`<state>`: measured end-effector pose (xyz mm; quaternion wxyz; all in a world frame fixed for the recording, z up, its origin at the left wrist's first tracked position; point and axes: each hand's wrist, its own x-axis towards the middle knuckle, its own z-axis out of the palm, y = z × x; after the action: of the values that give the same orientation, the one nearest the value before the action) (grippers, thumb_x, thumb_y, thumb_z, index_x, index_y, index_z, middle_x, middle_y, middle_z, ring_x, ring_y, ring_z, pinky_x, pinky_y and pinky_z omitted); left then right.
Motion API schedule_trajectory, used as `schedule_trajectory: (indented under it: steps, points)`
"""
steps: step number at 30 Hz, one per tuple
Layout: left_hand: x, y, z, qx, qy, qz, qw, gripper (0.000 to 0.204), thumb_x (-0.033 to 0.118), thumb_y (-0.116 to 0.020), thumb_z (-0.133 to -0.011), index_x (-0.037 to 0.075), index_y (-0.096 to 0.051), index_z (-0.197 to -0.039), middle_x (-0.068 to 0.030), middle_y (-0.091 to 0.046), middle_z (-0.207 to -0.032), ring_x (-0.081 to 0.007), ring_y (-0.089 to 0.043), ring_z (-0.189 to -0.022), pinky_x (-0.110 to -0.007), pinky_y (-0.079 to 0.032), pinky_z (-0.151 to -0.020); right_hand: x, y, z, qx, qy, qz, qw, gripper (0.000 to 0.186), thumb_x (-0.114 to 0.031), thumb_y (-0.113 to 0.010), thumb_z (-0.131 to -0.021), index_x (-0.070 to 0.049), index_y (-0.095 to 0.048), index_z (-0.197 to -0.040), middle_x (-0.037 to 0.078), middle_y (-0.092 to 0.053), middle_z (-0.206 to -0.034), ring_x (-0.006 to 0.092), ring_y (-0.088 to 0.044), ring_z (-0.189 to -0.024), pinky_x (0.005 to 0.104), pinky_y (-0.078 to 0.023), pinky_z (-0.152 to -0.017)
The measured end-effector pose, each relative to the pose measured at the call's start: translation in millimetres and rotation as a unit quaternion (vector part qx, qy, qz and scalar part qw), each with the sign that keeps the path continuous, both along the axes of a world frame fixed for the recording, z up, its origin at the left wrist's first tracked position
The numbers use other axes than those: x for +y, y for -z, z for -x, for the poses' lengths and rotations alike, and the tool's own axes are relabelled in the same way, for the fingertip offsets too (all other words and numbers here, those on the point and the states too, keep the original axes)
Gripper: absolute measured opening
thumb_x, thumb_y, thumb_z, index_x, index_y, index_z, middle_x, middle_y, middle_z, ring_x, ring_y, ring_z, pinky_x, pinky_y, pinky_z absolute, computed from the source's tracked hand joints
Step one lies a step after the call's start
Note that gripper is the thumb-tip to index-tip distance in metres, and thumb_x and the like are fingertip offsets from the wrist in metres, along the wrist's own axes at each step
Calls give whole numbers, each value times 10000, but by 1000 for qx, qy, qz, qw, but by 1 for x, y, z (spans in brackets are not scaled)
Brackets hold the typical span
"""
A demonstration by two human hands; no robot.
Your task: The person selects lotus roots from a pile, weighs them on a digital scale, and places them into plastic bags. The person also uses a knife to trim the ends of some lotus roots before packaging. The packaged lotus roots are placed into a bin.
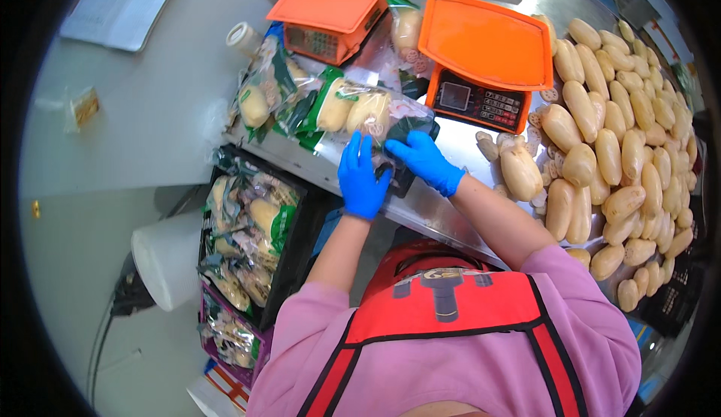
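Observation:
A clear plastic bag of lotus root (369,109) with green print lies on the steel table in front of me. My left hand (363,180), in a blue glove, rests against the bag's near side with its fingers stretched and its thumb apart. At the bag's right end, my blue-gloved right hand (426,163) grips the dark green part of the plastic, its fingers partly hidden. Another packed bag (259,101) lies to the left. Beyond my right hand stands an orange scale (484,41) with a keypad.
Peeled lotus roots (593,139) are heaped on the right. A second orange scale (334,0) stands at the far side, beside a small jar (244,39). Below left, a black crate (289,255) holds packed bags, near a white bucket (161,259). A notebook (120,4) lies far left.

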<state>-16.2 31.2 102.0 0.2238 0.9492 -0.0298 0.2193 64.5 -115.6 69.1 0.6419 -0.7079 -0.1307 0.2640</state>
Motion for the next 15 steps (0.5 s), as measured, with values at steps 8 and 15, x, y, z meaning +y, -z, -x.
schedule_trajectory:
  steps: [8, 15]
  points:
    - [88, -15, -43, -160, -29, 301, 940, 262, 14, -617, -808, 52, -647, -1066, -89, -670, -1023, -231, -631, -911, -380, -475, -851, 40, -147, 25, -340, -30, -77, 937, 238, -247, -574, -897, -36, -679, -934, 173, -668, -876, 317, -649, -799, 376, -505, -691]
    - [179, -84, 61, -172, -274, 323, 889, 181, 156, -627, -855, -4, -690, -913, -82, -674, -799, -162, -602, -722, -340, -471, -656, -7, -113, 65, -128, -105, 17, 986, 236, -175, -585, -925, -14, -660, -1080, 93, -675, -957, 149, -624, -856, 273, -484, -774]
